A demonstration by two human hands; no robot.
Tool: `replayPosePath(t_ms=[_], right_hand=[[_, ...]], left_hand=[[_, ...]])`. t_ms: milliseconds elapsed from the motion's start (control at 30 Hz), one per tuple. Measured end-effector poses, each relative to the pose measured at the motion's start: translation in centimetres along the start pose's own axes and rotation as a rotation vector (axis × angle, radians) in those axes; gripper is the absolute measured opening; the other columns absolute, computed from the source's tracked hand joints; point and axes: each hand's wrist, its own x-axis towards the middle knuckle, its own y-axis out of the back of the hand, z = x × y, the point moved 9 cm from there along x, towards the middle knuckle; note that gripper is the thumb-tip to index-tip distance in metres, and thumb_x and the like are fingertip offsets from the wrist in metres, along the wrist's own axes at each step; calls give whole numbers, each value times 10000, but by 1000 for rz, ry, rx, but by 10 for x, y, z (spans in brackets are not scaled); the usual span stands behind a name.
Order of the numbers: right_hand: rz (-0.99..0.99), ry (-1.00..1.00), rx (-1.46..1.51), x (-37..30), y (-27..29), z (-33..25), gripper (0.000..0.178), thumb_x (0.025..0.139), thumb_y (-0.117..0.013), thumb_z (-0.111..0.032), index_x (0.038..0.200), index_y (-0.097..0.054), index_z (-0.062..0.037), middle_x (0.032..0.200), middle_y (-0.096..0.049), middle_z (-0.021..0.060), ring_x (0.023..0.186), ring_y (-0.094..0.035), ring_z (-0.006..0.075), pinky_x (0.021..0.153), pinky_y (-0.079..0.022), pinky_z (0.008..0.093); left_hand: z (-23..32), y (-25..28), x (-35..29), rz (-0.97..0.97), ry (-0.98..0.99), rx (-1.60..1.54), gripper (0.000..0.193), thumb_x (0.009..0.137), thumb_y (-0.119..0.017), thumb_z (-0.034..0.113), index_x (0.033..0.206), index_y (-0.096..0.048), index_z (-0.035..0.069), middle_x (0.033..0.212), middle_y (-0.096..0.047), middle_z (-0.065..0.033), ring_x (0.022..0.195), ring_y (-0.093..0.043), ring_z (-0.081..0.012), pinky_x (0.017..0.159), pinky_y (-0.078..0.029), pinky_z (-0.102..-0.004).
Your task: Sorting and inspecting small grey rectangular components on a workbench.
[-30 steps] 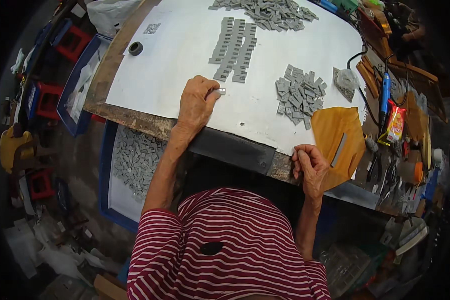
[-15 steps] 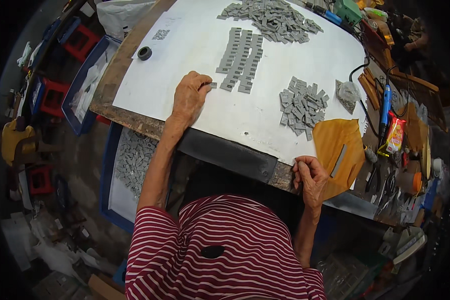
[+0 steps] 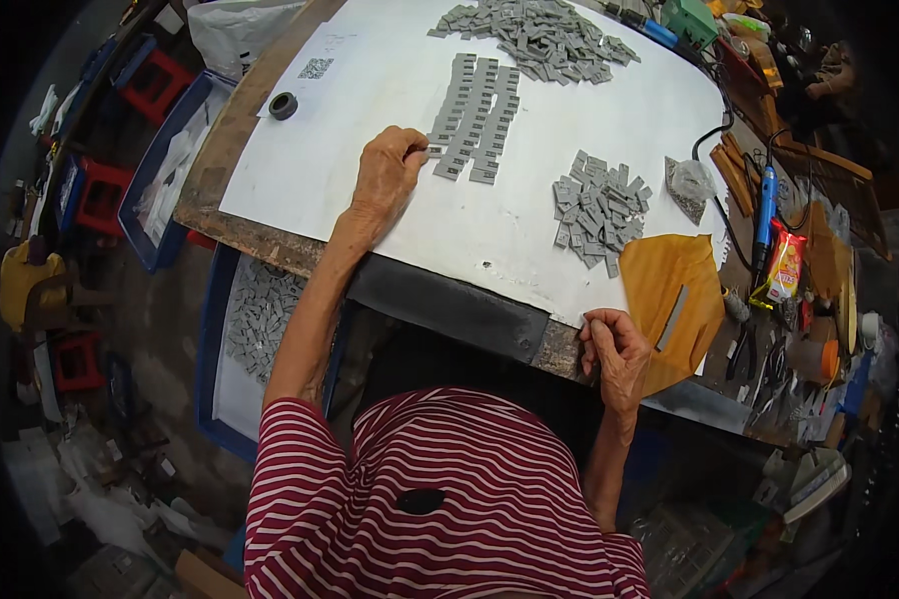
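My left hand pinches a small grey plastic piece at the lower end of the leftmost of three columns of grey pieces laid edge to edge on white paper. My right hand rests at the table's front edge, fingers curled with thumb near fingertip; whether anything is between them I cannot make out. Beside it lies an orange-yellow paper sheet with a thin grey strip on it. A loose pile of grey pieces lies just beyond that sheet.
A larger grey heap sits at the far side. A dark tape roll stands at left. To the right are a bag of small parts, a blue-handled tool with cable, and a snack packet. Below left, a blue bin holds more pieces.
My left hand has moved slightly away from me and right, bringing the grey piece up against the left column. My right hand stays at the table edge.
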Motion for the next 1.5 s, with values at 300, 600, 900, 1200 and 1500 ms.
replayPosePath(t_ms=[300, 600, 900, 1200, 1500], right_hand=[[4, -7, -29, 1, 1, 0, 138, 883, -515, -76, 939, -569, 38, 726, -555, 41, 520, -452, 51, 425, -371, 181], [1, 0, -48, 1, 1, -1, 140, 888, -503, -73, 943, -567, 38, 703, -551, 29, 486, -444, 45, 426, -366, 179], [22, 37, -34, -7, 9, 0, 137, 889, -507, -71, 946, -567, 38, 696, -558, 29, 472, -441, 45, 410, -357, 183], [4, -9, 13, -9, 9, 0, 132, 883, -517, -67, 948, -573, 33, 719, -551, 29, 518, -459, 44, 420, -379, 171], [-6, 22, 61, -27, 26, -34, 134, 869, -510, -41, 953, -575, 41, 726, -570, 45, 498, -466, 49, 416, -387, 168]], left_hand=[[3, -2, 3, 2, 40, -24, 118, 750, -561, -2, 858, -600, -29, 806, -601, -159, 719, -592, -258, 661, -468, -320], [87, -29, -17, -129, -63, -196, 113, 782, -554, -11, 878, -612, -16, 829, -628, -122, 731, -606, -182, 638, -486, -289], [111, -108, -5, -262, -263, -53, 228, 751, -552, -28, 970, -594, 17, 853, -542, -141, 737, -558, -258, 648, -455, -327], [99, -123, -7, -342, -298, -6, 169, 731, -607, 3, 897, -618, 30, 837, -545, -136, 814, -534, -300, 723, -438, -373], [106, -115, -12, -365, -325, 22, 169, 731, -601, -20, 896, -571, 3, 840, -554, -144, 773, -554, -304, 704, -453, -364]])
